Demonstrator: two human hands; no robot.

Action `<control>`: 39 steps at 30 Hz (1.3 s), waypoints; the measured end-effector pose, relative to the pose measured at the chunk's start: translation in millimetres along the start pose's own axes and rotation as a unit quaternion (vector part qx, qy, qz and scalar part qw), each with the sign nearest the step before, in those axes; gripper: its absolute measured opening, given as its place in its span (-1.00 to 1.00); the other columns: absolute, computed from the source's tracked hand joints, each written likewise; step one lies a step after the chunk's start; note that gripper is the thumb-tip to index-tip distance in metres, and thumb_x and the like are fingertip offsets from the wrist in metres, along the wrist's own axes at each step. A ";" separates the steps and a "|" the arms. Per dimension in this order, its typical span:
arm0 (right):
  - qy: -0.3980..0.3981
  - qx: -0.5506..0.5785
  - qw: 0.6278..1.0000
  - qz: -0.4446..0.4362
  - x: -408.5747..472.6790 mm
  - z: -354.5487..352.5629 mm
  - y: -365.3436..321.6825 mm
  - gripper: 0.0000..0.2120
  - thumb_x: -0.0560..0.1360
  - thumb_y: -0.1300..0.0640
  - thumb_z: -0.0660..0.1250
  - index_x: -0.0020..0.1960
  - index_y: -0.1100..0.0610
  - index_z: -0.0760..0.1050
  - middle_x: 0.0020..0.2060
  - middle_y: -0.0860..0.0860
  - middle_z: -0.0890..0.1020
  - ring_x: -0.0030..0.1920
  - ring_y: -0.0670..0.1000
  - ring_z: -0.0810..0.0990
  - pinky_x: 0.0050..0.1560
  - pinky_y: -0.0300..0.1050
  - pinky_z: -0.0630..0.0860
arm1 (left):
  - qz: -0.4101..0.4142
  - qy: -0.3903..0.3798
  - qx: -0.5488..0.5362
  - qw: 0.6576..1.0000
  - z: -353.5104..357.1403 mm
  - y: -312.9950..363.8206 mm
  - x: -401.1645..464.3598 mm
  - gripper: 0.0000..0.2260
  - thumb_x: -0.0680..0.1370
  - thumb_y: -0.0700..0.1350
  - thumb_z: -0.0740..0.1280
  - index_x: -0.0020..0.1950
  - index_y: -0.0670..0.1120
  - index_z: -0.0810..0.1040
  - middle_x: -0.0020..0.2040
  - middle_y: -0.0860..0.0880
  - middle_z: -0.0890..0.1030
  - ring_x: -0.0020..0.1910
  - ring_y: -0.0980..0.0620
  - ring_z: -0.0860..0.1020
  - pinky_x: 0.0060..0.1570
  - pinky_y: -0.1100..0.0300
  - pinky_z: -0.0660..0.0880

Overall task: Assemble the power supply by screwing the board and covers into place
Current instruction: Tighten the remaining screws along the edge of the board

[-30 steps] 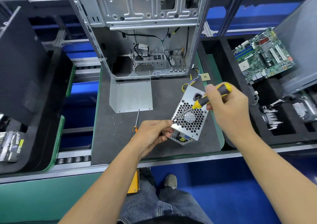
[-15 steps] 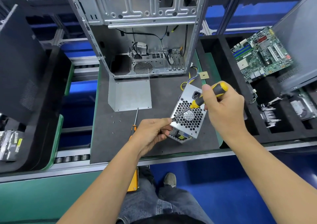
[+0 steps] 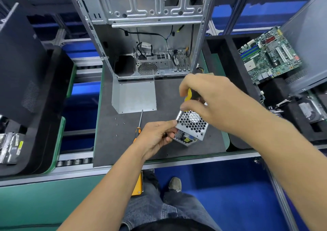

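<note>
The silver power supply (image 3: pixel 192 126) with a honeycomb fan grille lies tilted on the dark grey mat (image 3: pixel 159 152). My left hand (image 3: pixel 155 136) holds its left corner, fingers curled by the screwdriver's tip. My right hand (image 3: pixel 208 99) grips a yellow-and-black screwdriver (image 3: pixel 188 96) from above, more upright, its shaft reaching down to the unit's upper left corner. My right hand hides the far half of the unit. A bent metal cover (image 3: pixel 134 97) lies on the mat to the left.
A second, orange-handled screwdriver (image 3: pixel 138 126) lies on the mat by my left hand, with several loose screws (image 3: pixel 117 124) to its left. The open PC case (image 3: pixel 150 36) stands behind. A motherboard (image 3: pixel 269 55) rests in black foam at right. A black panel (image 3: pixel 19 62) leans at left.
My right hand has swung the screwdriver from a slant to nearly upright and moved over the power supply. My left hand stays at the unit's corner. The view has shifted slightly.
</note>
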State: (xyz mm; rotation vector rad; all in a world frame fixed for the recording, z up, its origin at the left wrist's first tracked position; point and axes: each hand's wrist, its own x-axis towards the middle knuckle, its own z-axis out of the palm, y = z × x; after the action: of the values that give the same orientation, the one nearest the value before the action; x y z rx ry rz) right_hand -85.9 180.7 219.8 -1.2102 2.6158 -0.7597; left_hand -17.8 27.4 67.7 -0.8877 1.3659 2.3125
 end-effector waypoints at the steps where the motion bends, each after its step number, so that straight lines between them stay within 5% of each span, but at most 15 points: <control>1: -0.023 -0.039 0.999 -0.024 2.4 -4.5 -4.6 -0.85 0.54 0.12 0.37 0.05 0.05 0.41 -0.11 -0.08 0.46 -0.15 0.03 0.43 -0.01 0.05 0.44 | -0.002 0.000 -0.007 1.000 0.1 -0.4 0.2 -0.76 0.55 -0.21 0.43 -0.31 -0.15 0.72 -0.35 -0.08 0.60 -0.43 0.09 0.47 -0.46 0.34 0.42; 5: -0.093 -0.169 0.979 -0.065 15.2 -12.6 -22.4 -0.90 0.55 0.22 0.23 0.06 0.11 0.38 0.00 0.03 0.38 -0.08 0.12 0.44 -0.04 -0.02 0.38 | -0.007 -0.002 -0.040 0.999 2.8 -0.7 -0.2 -0.86 0.56 -0.24 0.41 -0.19 -0.24 0.66 -0.36 -0.09 0.58 -0.43 0.08 0.46 -0.49 0.35 0.40; 9: -0.104 -0.307 0.945 -0.032 28.9 -10.6 -33.5 -0.88 0.63 0.04 0.13 -0.06 0.05 0.28 -0.27 -0.01 0.28 -0.18 0.17 0.42 -0.16 0.00 0.40 | -0.005 0.000 -0.059 0.998 1.7 0.3 0.4 -0.80 0.57 -0.25 0.40 -0.26 -0.21 0.66 -0.36 -0.10 0.57 -0.42 0.07 0.45 -0.50 0.35 0.40; 12: -0.156 -0.263 0.952 -0.006 37.4 -15.6 -37.6 -0.82 0.63 -0.05 0.19 0.10 0.05 0.30 -0.13 0.01 0.39 -0.20 0.12 0.39 -0.16 0.00 0.46 | -0.003 0.002 -0.073 0.997 1.8 0.4 0.9 -0.77 0.57 -0.25 0.40 -0.30 -0.19 0.66 -0.36 -0.09 0.54 -0.43 0.08 0.44 -0.51 0.36 0.38; 15: -0.209 -0.259 0.943 -0.022 50.6 -21.9 -39.7 -0.96 0.61 0.10 0.25 -0.01 0.00 0.39 0.04 0.00 0.39 -0.12 0.04 0.50 -0.16 -0.10 0.43 | 0.005 0.021 -0.104 0.994 2.2 3.3 4.5 -0.87 0.57 -0.24 0.40 -0.18 -0.21 0.63 -0.32 -0.09 0.47 -0.44 0.10 0.44 -0.53 0.36 0.37; 18: -0.182 -0.323 0.928 -0.011 59.7 -20.6 -42.7 -0.92 0.61 0.11 0.28 0.04 0.09 0.52 -0.04 0.08 0.43 -0.07 0.20 0.52 -0.05 0.02 0.51 | 0.013 0.037 -0.109 0.993 1.0 6.0 10.0 -0.90 0.57 -0.21 0.40 -0.06 -0.25 0.58 -0.25 -0.11 0.46 -0.44 0.11 0.44 -0.53 0.36 0.37; 22: -0.160 -0.432 0.887 -0.031 63.0 -4.8 -48.8 -0.76 0.69 0.07 0.14 0.16 0.19 0.49 -0.20 0.12 0.39 -0.03 0.23 0.56 -0.21 0.01 0.40 | 0.014 0.062 -0.125 0.990 -4.0 3.4 13.9 -0.88 0.58 -0.18 0.39 -0.03 -0.24 0.54 -0.27 -0.11 0.46 -0.44 0.11 0.42 -0.54 0.36 0.35; 26: -0.237 -0.370 0.898 0.032 67.5 -12.0 -51.9 -0.73 0.64 0.03 0.24 0.25 0.16 0.37 0.13 0.13 0.42 0.00 0.19 0.54 -0.21 -0.01 0.40 | 0.020 0.050 -0.135 0.989 -4.2 1.7 13.9 -0.88 0.58 -0.17 0.40 -0.04 -0.23 0.55 -0.30 -0.09 0.45 -0.43 0.11 0.41 -0.52 0.35 0.35; 29: -0.246 -0.382 0.891 -0.001 68.0 -19.6 -55.1 -0.91 0.60 0.25 0.23 0.00 0.10 0.34 0.13 0.09 0.39 -0.25 0.04 0.39 -0.38 -0.14 0.24 | 0.028 0.012 -0.127 0.991 -2.8 -2.0 12.1 -0.88 0.56 -0.16 0.43 -0.10 -0.21 0.63 -0.32 -0.06 0.50 -0.41 0.12 0.42 -0.50 0.34 0.36; 32: -0.227 -0.409 0.883 -0.041 67.4 -18.4 -59.0 -0.71 0.60 0.18 0.27 -0.19 0.07 0.20 -0.07 0.07 0.40 -0.25 0.08 0.31 -0.20 -0.07 0.37 | 0.064 -0.008 -0.059 0.996 -1.1 -7.6 11.2 -0.88 0.49 -0.22 0.48 -0.26 -0.14 0.72 -0.32 -0.03 0.57 -0.40 0.14 0.39 -0.44 0.35 0.33; 35: -0.187 -0.431 0.882 -0.043 65.4 -9.1 -55.4 -0.81 0.66 0.05 0.20 -0.09 0.10 0.35 -0.33 0.02 0.18 -0.22 0.12 0.32 -0.20 -0.01 0.39 | 0.086 0.026 -0.019 0.996 -1.5 -8.2 12.6 -0.85 0.47 -0.25 0.51 -0.30 -0.12 0.71 -0.24 -0.11 0.55 -0.39 0.12 0.36 -0.42 0.33 0.30; 39: -0.217 -0.366 0.905 -0.009 66.1 -8.5 -48.9 -0.77 0.62 0.07 0.25 0.22 0.14 0.35 -0.13 0.04 0.34 -0.13 0.13 0.38 -0.15 0.04 0.45 | 0.090 0.056 -0.027 0.994 -3.9 -9.4 13.9 -0.83 0.46 -0.23 0.52 -0.33 -0.10 0.71 -0.26 -0.12 0.53 -0.43 0.12 0.36 -0.45 0.34 0.31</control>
State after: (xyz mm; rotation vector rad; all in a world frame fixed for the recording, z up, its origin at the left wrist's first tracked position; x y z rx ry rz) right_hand -99.8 107.8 256.4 -1.3456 2.5355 0.5193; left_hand -21.9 28.0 51.0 -0.9601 1.4920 2.4771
